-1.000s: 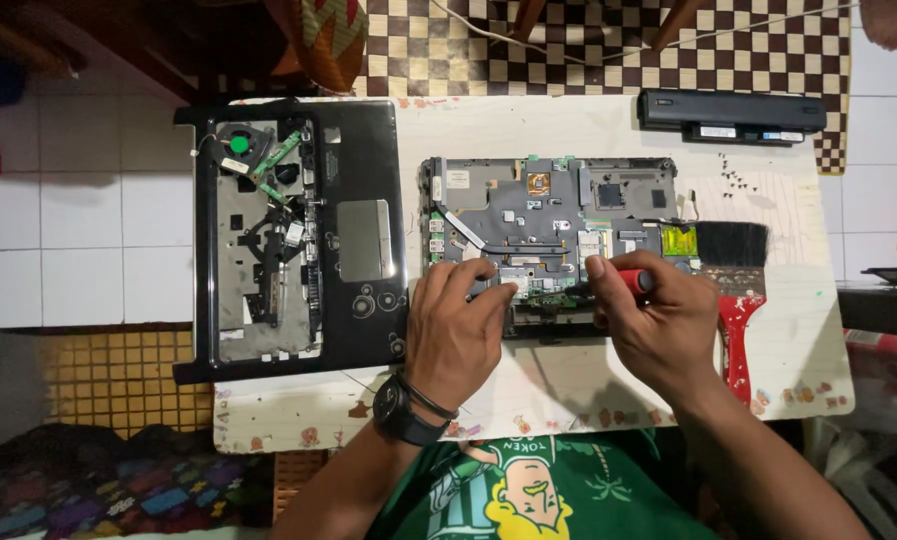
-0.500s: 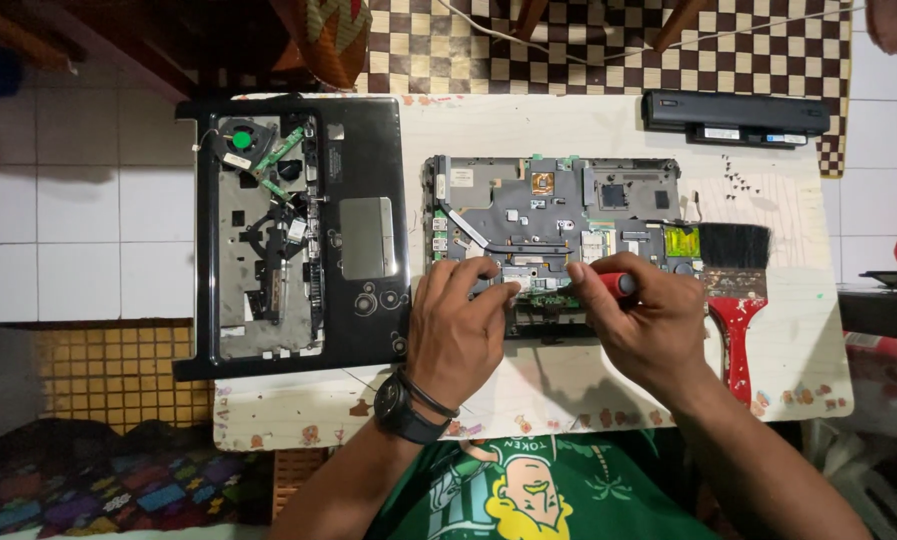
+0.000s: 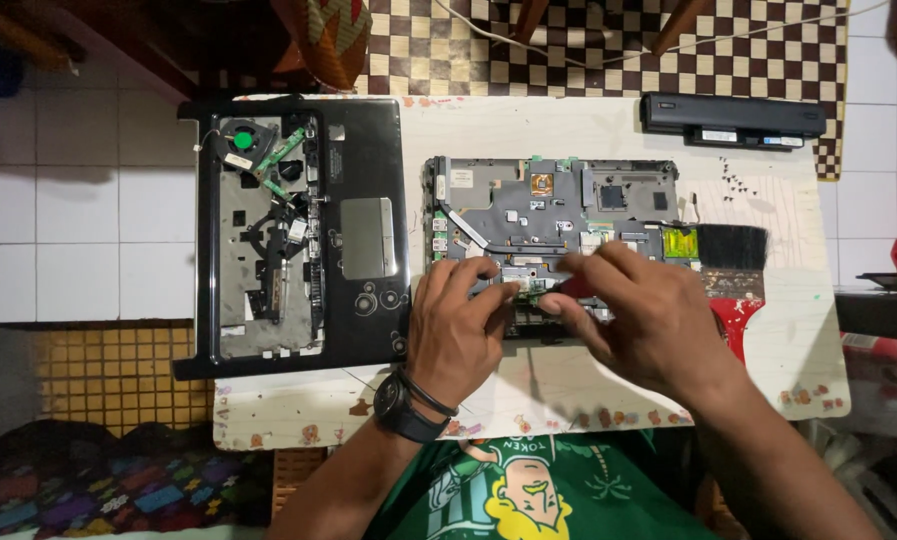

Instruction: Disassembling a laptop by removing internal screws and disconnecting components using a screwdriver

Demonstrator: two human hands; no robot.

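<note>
**Kid:** White tiles and a checked mat lie round the small white table (image 3: 298, 410). What is on it?

**Helper:** An opened laptop. Its black case (image 3: 368, 160) lies at the left, its grey board (image 3: 528, 205) in the middle.

**Kid:** And the hands?

**Helper:** Both work at the board's near edge. The left hand (image 3: 458, 325) pinches a small part there. The right hand (image 3: 643, 315) is closed round a red-handled tool, I think a screwdriver.

**Kid:** What step is it?

**Helper:** Likely undoing a tiny screw. That calls for a straight tip and a slow turn.

**Kid:** And at the right?

**Helper:** A brush (image 3: 733, 250), and a black battery (image 3: 733, 118) far off.

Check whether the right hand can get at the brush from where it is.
Probably yes. The brush lies just right of the right hand, on the table with nothing between them; the hand already covers part of its red handle.
</note>
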